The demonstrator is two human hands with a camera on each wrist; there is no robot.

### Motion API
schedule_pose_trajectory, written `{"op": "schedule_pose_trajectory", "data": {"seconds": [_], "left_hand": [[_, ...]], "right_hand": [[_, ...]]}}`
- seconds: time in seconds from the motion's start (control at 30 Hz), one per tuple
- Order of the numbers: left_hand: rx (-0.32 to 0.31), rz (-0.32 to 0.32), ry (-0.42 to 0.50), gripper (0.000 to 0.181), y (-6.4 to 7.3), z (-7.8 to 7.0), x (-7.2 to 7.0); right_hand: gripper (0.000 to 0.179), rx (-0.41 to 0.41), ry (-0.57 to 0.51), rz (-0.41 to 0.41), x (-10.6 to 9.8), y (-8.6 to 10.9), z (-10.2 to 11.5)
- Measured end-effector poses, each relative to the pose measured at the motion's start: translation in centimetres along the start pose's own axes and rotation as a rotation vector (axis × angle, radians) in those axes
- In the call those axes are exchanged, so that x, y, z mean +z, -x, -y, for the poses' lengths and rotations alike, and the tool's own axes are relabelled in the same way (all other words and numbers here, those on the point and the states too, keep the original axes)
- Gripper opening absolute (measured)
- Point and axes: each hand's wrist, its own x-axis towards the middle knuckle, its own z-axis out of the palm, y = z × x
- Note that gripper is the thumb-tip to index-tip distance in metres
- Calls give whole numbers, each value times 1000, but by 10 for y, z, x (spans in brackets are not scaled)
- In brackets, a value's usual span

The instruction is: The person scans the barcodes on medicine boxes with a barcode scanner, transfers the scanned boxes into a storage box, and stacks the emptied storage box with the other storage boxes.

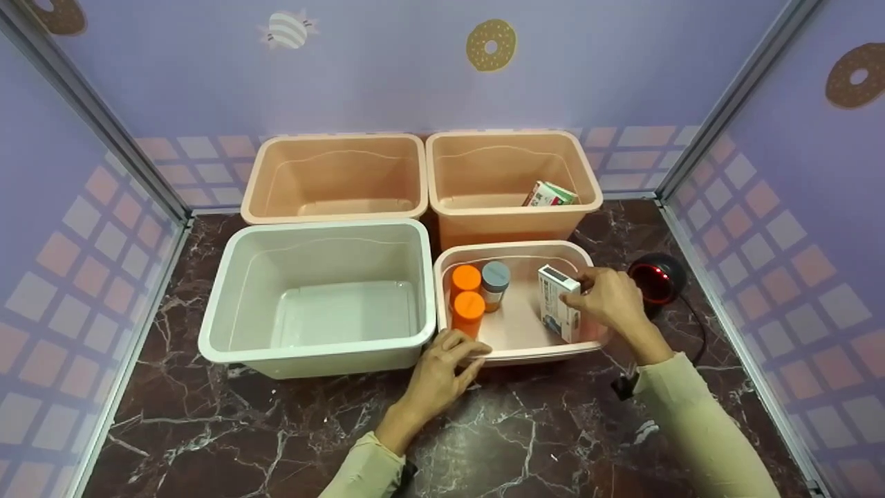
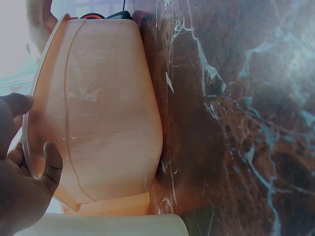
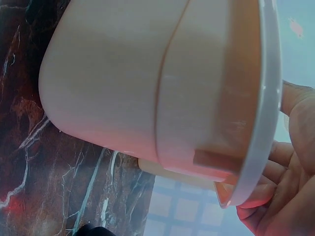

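A small white medicine box with dark print stands tilted inside the small pink bin, near its right end. My right hand reaches over that end and pinches the box near its top between thumb and fingers. In the right wrist view the bin's wall hides the box from the right hand. My left hand grips the bin's near left rim, and the left wrist view shows its thumb outside the wall. Beside it in the bin stand two orange-capped bottles and a grey-capped bottle.
Left of the pink bin is a pale grey-green bin. Behind stand two orange bins, one at left and one at right holding colourful packets. A black round device with red light and cable sits at right.
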Motion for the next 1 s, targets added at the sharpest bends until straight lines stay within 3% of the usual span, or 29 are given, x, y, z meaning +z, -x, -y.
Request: {"op": "schedule_pose_trajectory", "data": {"seconds": [0.4,0.67,1.0], "left_hand": [[-9,-7,8,14,0,0,0],[-8,5,4,15,0,0,0],[-18,5,6,15,0,-1,-1]], "right_hand": [[37,-53,-77,-93,2,1,-4],[32,-65,-214,-163,-1,1,-13],[31,-39,-409,-131,-8,3,-23]]}}
